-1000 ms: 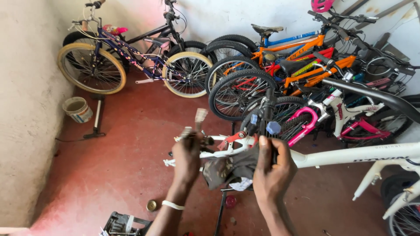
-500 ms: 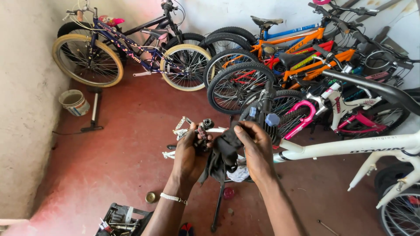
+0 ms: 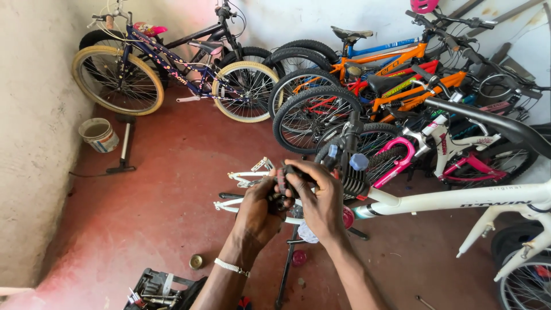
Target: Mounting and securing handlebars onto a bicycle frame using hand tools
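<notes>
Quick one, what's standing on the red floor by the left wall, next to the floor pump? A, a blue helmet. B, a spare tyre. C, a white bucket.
C: a white bucket stands on the red floor beside the upright floor pump, close to the left wall.

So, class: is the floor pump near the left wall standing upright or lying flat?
Lying flat. The floor pump is stretched along the red floor, beside the white bucket, which stands upright.
</notes>
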